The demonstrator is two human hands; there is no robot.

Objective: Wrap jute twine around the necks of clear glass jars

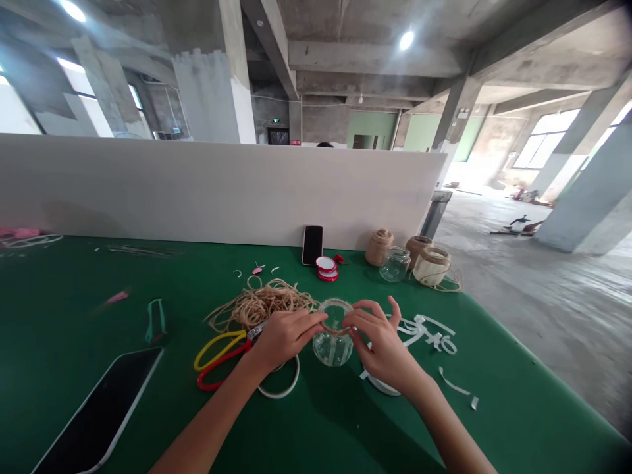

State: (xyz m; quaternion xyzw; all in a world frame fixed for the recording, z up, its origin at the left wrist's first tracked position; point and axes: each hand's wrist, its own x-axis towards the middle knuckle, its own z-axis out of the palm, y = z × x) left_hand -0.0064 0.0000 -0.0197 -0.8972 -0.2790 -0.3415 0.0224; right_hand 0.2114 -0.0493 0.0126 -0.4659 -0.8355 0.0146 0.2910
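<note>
A small round glass jar (pixel 332 345) stands on the green table (pixel 74 316) between my hands, with jute twine wound around its neck. My left hand (pixel 284 337) pinches the twine at the jar's left rim, fingers closed. At the right rim my right hand (pixel 382 342) presses thumb and forefinger on the twine, the other fingers raised. Behind my left hand lies a loose heap of jute twine (pixel 261 304).
Red and yellow handled scissors (pixel 220 359) lie left of the jar, a white ring (pixel 284 388) below. White strips (pixel 429 332) lie at right. Phones lie at front left (pixel 99 411) and stand against the white partition (pixel 313 245). Twine-wrapped jars (pixel 432 265), an empty jar (pixel 395 263), red tape rolls (pixel 326 268) stand behind.
</note>
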